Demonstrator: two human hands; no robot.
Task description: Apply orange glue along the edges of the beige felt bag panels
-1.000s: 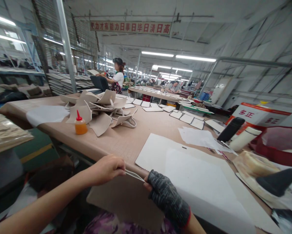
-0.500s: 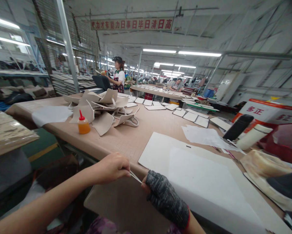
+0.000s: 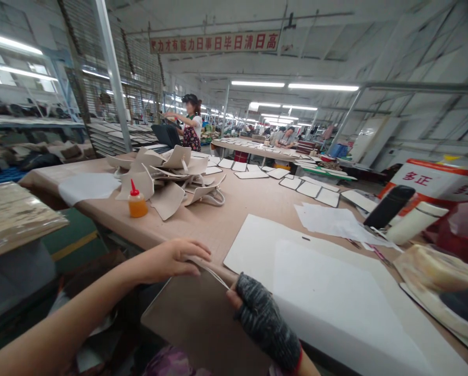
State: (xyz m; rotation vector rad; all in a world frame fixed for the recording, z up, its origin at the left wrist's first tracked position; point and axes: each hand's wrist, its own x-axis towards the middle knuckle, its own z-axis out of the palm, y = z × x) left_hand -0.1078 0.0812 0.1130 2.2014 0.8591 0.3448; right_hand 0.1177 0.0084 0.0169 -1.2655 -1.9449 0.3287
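Observation:
My right hand, in a dark grey fingerless knit glove with a red edge, pinches a thin white cord at the near table edge. The cord runs as a doubled strand toward my bare left hand. That hand is open, with thumb and fingers apart around the cord's far end, whose tip I cannot make out. Below both hands is a grey-brown flat panel at my lap. A large off-white panel, with a white sheet on it, lies to the right of my hands.
On the brown-covered table stand a red-tipped bottle of orange liquid and a pile of beige bag pieces. Dark-edged white panels line the back. At right are a black case and a pale bottle. A person stands beyond.
My left hand has opened from a pinch on the cord, its fingers now spread and raised slightly. The taut cord has gone into a slack curve. My right hand keeps its pinch.

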